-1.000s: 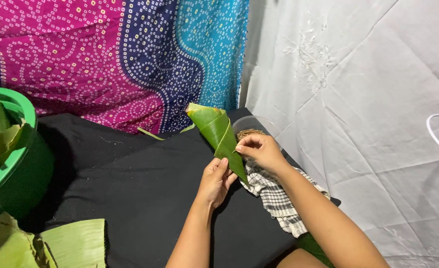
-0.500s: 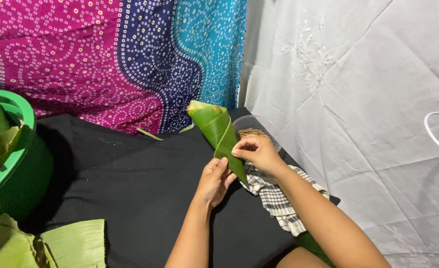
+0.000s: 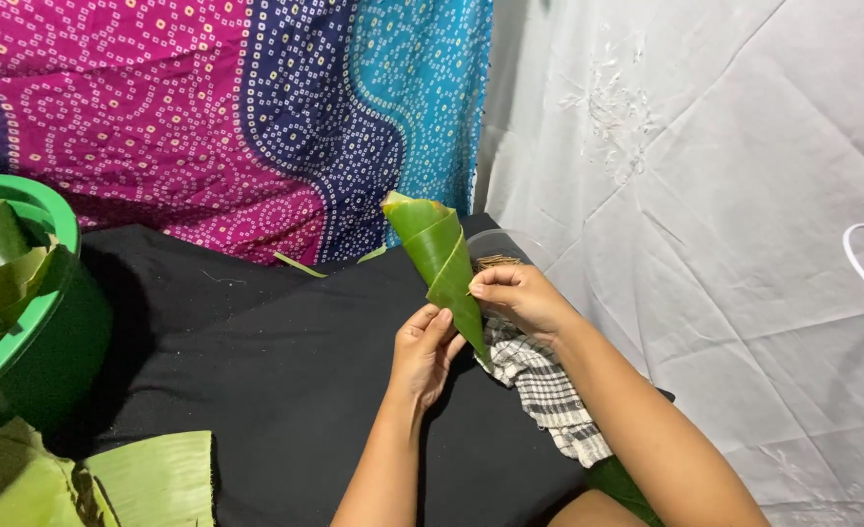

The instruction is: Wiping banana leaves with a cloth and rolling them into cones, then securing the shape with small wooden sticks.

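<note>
A green banana leaf rolled into a cone [image 3: 440, 256] stands tilted over the black cloth [image 3: 276, 371], its wide mouth pointing up and away. My left hand [image 3: 424, 351] grips the narrow lower end from the left. At the leaf's overlapping edge on the right, my right hand [image 3: 518, 297] pinches with its fingertips. Whether those fingers hold a small pin or stick I cannot tell.
A checked cloth [image 3: 547, 390] lies under my right forearm, with a clear container [image 3: 506, 246] of thin brown sticks behind it. A green basin [image 3: 40, 332] of folded leaves stands at the left; flat leaf pieces [image 3: 149, 480] lie at the front left. Patterned and white fabric hang behind.
The cone and both hands have barely moved; the view has shifted slightly to the right.
</note>
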